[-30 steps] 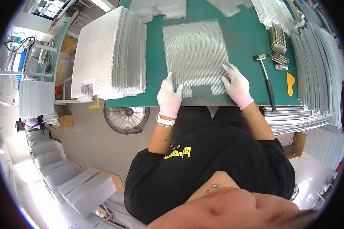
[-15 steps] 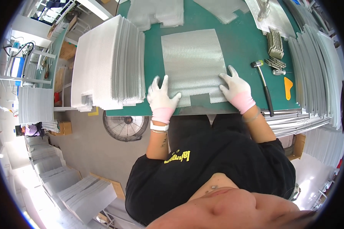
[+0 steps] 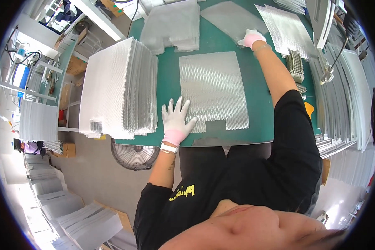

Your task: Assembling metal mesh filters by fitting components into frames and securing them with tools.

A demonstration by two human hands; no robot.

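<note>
A rectangular silver mesh sheet (image 3: 213, 89), notched along its near edge, lies flat on the green table in front of me. My left hand (image 3: 177, 120), in a white glove with a pink cuff, rests at its lower left edge. That hand is open, fingers spread flat. My right arm stretches to the far side, where my right hand (image 3: 251, 38) is at the near edge of a thin grey sheet (image 3: 231, 17). The thumb stands apart from its foreshortened fingers; their tips are partly hidden. I see no lifted sheet in it.
A tall stack of mesh sheets (image 3: 108, 83) stands at left. Behind lie grey sheets (image 3: 171, 23) and, at right, more mesh sheets (image 3: 285, 29). A stack of small metal pieces (image 3: 295, 66) and a yellow scraper (image 3: 308, 109) are beyond my right arm. A floor fan (image 3: 134, 156) stands below.
My right hand has left the mesh sheet's right edge and reached forward to the far grey sheet. My left hand remains by the mesh sheet's left edge. The view has shifted.
</note>
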